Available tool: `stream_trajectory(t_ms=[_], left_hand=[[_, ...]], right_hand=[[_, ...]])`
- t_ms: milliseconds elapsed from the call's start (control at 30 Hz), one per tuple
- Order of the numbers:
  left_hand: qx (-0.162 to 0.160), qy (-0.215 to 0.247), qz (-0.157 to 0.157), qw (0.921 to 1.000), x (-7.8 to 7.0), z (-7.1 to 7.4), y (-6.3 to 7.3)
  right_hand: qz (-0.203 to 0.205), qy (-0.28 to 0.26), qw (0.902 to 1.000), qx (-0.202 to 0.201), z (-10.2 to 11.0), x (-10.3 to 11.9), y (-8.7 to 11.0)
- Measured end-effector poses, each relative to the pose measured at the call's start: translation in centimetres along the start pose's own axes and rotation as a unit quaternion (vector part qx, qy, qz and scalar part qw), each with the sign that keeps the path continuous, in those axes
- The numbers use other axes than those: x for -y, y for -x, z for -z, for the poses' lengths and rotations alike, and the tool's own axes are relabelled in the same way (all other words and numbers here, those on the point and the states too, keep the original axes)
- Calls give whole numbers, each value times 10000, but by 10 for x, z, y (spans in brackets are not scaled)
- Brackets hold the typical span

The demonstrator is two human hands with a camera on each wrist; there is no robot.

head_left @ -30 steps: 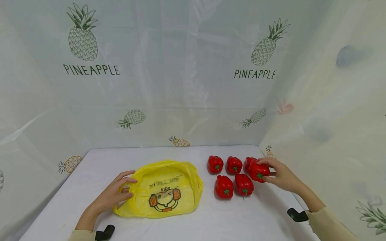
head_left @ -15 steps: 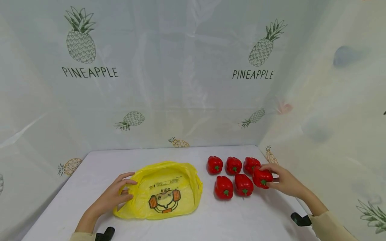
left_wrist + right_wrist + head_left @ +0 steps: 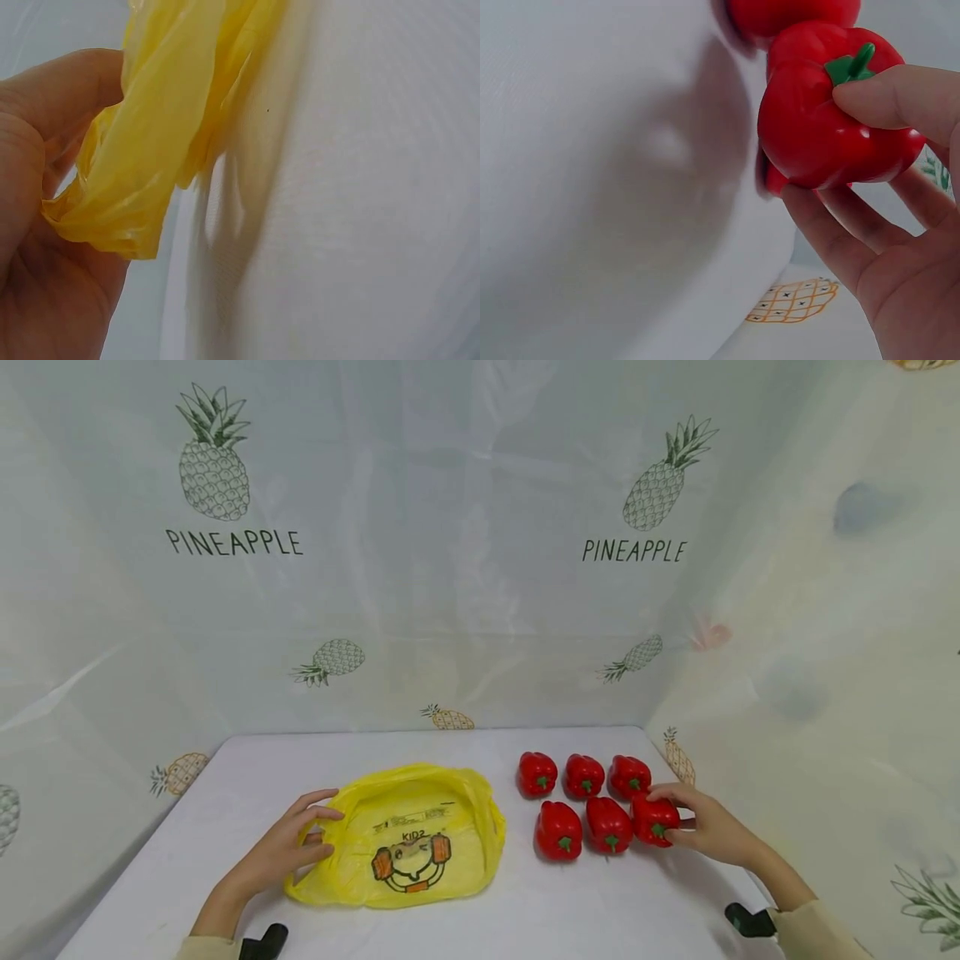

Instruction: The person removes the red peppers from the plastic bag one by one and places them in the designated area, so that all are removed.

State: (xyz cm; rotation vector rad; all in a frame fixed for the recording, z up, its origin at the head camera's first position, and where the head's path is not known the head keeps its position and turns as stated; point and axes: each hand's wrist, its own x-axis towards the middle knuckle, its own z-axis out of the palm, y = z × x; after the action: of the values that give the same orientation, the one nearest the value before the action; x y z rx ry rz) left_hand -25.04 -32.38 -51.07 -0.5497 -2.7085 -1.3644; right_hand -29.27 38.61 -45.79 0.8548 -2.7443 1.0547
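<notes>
A yellow plastic bag (image 3: 423, 835) with a cartoon print lies spread on the table, its rim raised. At its left edge my left hand (image 3: 277, 847) holds the rim; the left wrist view shows the yellow film (image 3: 161, 127) between thumb and fingers, some fingers hidden behind it. On the right, my right hand (image 3: 716, 827) grips a red bell pepper (image 3: 651, 818) with a green stem, at the right end of the near row. The thumb lies by the stem in the right wrist view, fingers round the far side of the pepper (image 3: 817, 127).
Two more red bell peppers (image 3: 558, 832) continue the near row to the left. Behind them runs a far row of three peppers (image 3: 583, 775). The white table (image 3: 525, 914) is enclosed by a pineapple-print sheet (image 3: 450, 568) at back and sides.
My right hand has brought its pepper nearer and down, from in front of the far-right pepper to the near row's right end. The left hand stays at the bag.
</notes>
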Motion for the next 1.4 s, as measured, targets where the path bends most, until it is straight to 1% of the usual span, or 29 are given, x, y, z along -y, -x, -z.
stream_trajectory(t_ms=[133, 267, 367, 567, 767, 1067, 1167, 1267, 1333, 1400], left_hand=[[-2, 1, 20, 10000, 0, 1, 1], [-18, 8, 15, 10000, -1, 2, 2], [-37, -40, -13, 10000, -2, 3, 2], [-43, -133, -75, 9999, -2, 3, 4], [-25, -103, -109, 9999, -1, 3, 4], [-1, -97, -268, 9996, -2, 2, -2], [-28, -195, -342, 9992, -4, 1, -1], [-28, -324, -336, 9989, -7, 1, 1], [-44, -386, -294, 9988, -9, 3, 3], [-62, -477, -319, 9983, -10, 6, 5]], right_hand=[[-102, 18, 9999, 36, -1, -2, 2], [-93, 46, 9999, 16, -2, -6, 3], [-192, -33, 9998, -29, -4, -9, 4], [-480, -188, 9985, 165, -7, -14, 6], [-529, -109, 9984, 162, -6, -11, 9], [-437, -38, 9987, 259, -1, -4, 12], [-408, -8, 9987, 296, 1, -3, 13], [-312, 39, 9990, 326, 4, 0, 13], [-264, 90, 9992, 297, 6, 3, 11], [-232, 198, 9993, 215, 9, 7, 9]])
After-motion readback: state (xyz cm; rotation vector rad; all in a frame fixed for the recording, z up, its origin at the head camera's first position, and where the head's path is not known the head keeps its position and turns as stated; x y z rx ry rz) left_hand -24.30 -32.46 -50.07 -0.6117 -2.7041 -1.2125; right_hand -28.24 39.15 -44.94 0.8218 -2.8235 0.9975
